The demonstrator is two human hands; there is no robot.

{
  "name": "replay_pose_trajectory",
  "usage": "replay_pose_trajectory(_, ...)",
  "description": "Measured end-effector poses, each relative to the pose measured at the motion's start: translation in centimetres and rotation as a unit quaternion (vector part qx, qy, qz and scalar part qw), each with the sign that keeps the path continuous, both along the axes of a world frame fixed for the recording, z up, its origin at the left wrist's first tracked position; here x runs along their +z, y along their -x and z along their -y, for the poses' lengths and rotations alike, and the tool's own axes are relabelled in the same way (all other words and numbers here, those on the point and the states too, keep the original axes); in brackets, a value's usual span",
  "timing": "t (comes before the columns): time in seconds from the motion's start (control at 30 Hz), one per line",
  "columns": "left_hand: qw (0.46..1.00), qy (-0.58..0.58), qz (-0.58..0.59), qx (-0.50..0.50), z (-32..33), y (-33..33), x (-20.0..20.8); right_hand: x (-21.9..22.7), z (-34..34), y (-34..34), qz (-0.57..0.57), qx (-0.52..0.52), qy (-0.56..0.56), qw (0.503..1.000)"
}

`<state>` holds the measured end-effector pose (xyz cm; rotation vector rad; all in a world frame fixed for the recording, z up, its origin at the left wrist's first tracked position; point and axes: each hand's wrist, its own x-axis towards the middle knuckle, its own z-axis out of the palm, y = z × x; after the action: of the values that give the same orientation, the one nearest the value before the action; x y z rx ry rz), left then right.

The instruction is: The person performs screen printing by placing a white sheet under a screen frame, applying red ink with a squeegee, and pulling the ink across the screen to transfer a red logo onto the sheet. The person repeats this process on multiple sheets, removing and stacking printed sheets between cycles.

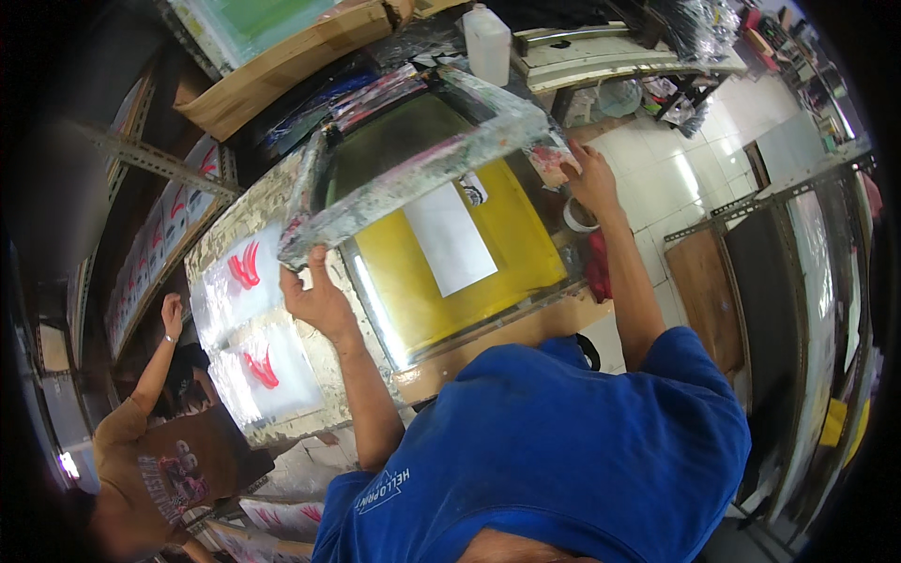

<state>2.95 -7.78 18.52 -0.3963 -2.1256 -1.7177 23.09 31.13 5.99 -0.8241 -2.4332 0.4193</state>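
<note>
A paint-crusted screen printing frame (422, 178) is tilted up over the table, its near bar raised. My left hand (321, 298) is closed on the frame's near left corner, thumb on top. Under the frame lies a glossy yellow board (394, 267) with a white sheet (452, 246) on it. A small black printed mark (475, 190) shows beside the sheet's far end. My right hand (591, 180) is just past the frame's right corner, its fingers bent at a paint-stained piece (552, 161). What exactly those fingers grip is partly hidden.
Two clear sheets with red prints (246, 272) lie left on the stained table. A white jug (487, 47) stands behind the frame. A cardboard strip (291, 66) lies at the far left. Another person (178, 432) reaches toward a metal rack (155, 159). More racks (798, 192) stand right.
</note>
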Motion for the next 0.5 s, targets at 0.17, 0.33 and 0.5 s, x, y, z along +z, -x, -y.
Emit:
replay_pose_trajectory(0.17, 0.998, 0.027, 0.064, 0.005, 1.3, -2.9, -4.5, -3.2, -5.8, 7.3, 0.127, 0.021, -0.043, 0.991)
replay_pose_trajectory(0.33, 0.995, 0.065, 0.076, 0.014, 2.9, -6.0, -10.7, -5.4, -6.9, 10.0, 0.161, 0.039, -0.056, 0.985)
replay_pose_trajectory(0.5, 0.997, 0.053, 0.044, 0.016, 3.8, -7.0, -15.2, -4.6, -5.6, 10.3, 0.04, 0.032, -0.017, 0.999)
